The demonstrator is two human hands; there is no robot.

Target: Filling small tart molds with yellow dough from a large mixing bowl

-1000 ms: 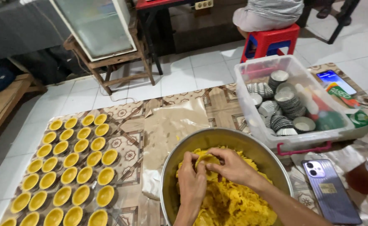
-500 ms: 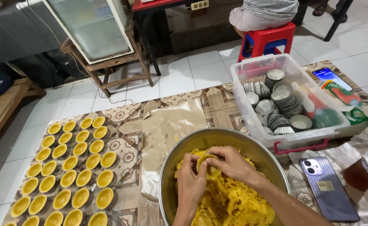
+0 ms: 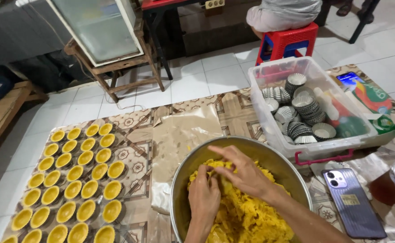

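both hands work inside the large metal bowl (image 3: 186, 180) on the patterned floor mat (image 3: 134, 148). the left hand (image 3: 204, 195) has its fingers curled, pinching a lump of the yellow dough (image 3: 247, 216) that fills the bowl. the right hand (image 3: 240, 173) lies over the dough just beside it, fingers bent and loosely spread, tips meeting the left hand's. rows of dough-lined tart moulds (image 3: 73, 173) sit to the left; a clear tub of empty metal moulds (image 3: 303, 110) and a phone (image 3: 352, 202) sit right.

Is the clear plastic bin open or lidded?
Open. The bin has no lid on it, and the stacked metal molds inside show plainly from above.
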